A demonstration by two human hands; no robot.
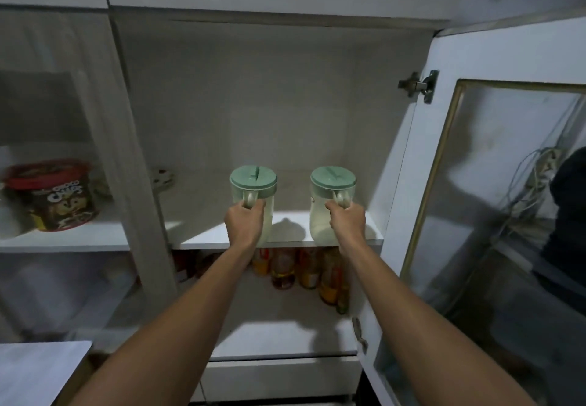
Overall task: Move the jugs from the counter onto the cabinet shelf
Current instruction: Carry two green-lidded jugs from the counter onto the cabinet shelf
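Open cabinet, viewed from below shelf height. 2 jugs at the front edge of the upper cabinet shelf (285, 239), both translucent with pale green lids and green handles facing the person. Left jug (253, 193) held by the left hand (244, 221), fingers wrapped tight around the handle; right jug (331, 196) held by the right hand (347, 220), same closed grip on its handle. Whether the jug bases sit on the board or hang just above it cannot be told; the hands hide the lower fronts. The jugs stand upright, apart from each other, with a dark shadow on the shelf between them. Shelf behind them is bare up to the back wall; a small patterned item (162, 178) lies at the far left rear, blurred, well clear of the left jug. Right jug sits near the cabinet's right wall, not touching. Cabinet door (475, 183) swung open on the right, glass panel reflecting wires, hinge (418, 86) at the top. Lower shelf, under the jugs: a cluster of bottles (301, 271) with amber and orange contents, partly hidden by both forearms. Left compartment, behind a closed glass door: a brown tub with a red lid (52, 195) on the same shelf level. Corner of a pale counter (38, 370) at lower left.
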